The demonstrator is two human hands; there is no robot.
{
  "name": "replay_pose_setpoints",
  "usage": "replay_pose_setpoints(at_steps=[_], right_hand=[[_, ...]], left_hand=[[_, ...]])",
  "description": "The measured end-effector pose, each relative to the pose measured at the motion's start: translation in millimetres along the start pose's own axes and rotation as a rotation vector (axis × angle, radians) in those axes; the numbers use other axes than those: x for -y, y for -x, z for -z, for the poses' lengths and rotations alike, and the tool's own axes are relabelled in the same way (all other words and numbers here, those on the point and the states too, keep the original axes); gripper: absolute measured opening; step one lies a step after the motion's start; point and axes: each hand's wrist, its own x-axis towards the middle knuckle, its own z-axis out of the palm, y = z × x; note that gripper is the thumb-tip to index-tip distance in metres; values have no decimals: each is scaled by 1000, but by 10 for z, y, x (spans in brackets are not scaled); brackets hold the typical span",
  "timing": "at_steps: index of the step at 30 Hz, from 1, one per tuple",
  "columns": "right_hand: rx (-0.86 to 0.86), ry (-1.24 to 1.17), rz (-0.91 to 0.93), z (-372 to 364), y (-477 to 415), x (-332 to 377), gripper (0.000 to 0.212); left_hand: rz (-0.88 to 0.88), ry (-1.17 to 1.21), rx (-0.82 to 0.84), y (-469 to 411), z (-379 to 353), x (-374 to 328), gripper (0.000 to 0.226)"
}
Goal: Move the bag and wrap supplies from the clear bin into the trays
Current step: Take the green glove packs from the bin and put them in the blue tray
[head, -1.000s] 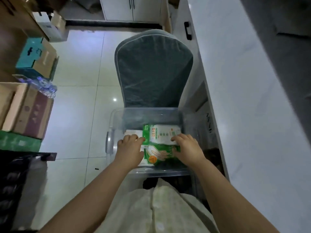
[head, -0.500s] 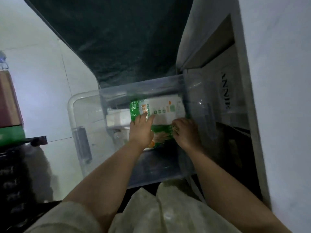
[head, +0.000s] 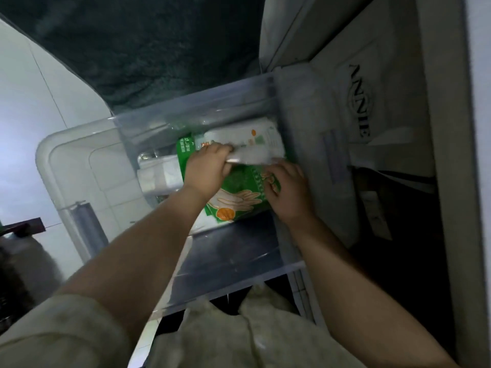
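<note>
A clear plastic bin (head: 79,208) stands on the floor in front of me. Inside lies a green glove pack (head: 239,197) printed with hand outlines, and on top of it a white-and-green pack (head: 252,144). My left hand (head: 207,171) is curled around the near edge of the white-and-green pack. My right hand (head: 288,189) presses on the green glove pack's right edge, fingers bent over it. A white box (head: 156,173) sits left of the packs in the bin. No trays are in view.
A dark green upholstered chair back (head: 159,49) rises just behind the bin. A white counter side with a lettered box (head: 358,102) stands close on the right. White tiled floor (head: 26,102) lies to the left, with dark items at the lower left.
The view has dropped closer to the bin. My left hand has shifted right onto the white-and-green pack and closed on its edge. My right hand has slid down onto the green glove pack.
</note>
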Motion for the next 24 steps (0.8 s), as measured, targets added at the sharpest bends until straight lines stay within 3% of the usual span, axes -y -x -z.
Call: replay_pose_setpoints(at_steps=[3,5,7,11,15,19,24], right_hand=[[178,87,-18,-24,108,53,22],[391,249,8,-176,94,71,37],[457,337,57,-353,-45,114,53],[442,446,33,-612,-307,190,60],[376,468,88,-524,-244,267,32],[369,338,235,-245,-139,489,29],[58,284,383,253,163,798,30]], left_hand=[[-8,69,-149,-13,290,18,32],[-10,66,-194,11,396,31,31],[-6,56,-199,44,417,64,31],[32,84,-213,112,386,125,31],[55,118,-252,203,418,108,28],[56,138,-250,320,586,-9,27],[60,148,-226,579,963,-216,27]])
